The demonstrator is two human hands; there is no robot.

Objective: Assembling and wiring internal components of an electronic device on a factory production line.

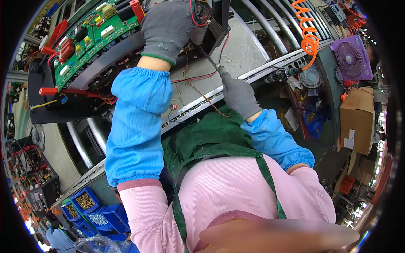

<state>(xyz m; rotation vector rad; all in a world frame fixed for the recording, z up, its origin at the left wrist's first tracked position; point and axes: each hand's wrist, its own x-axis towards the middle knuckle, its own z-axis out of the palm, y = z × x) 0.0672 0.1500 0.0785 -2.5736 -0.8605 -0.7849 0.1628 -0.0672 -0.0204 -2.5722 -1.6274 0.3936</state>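
My left hand (pixel 166 33), in a grey glove, reaches over the black-framed electronic unit. Its fingertips are hidden, next to a grey cylinder (pixel 200 34) and a bundle of red, black and green wires (pixel 200 13). My right hand (pixel 239 95), also gloved, is lower and to the right. Its thumb and forefinger pinch the end of a thin dark strip (pixel 209 57) that runs up toward the unit; I cannot make out its kind. Red and black wires (pixel 196 78) trail below it. A green circuit board (pixel 95 44) with many components sits left of my left hand.
Metal rollers (pixel 263 25) run beyond the metal rail (pixel 249 75). An orange coiled hose (pixel 310 42) hangs at the right, near a power screwdriver (pixel 278 76). A purple fan (pixel 351 58) and a cardboard box (pixel 357 120) stand farther right. Blue bins (pixel 107 217) of screws lie lower left.
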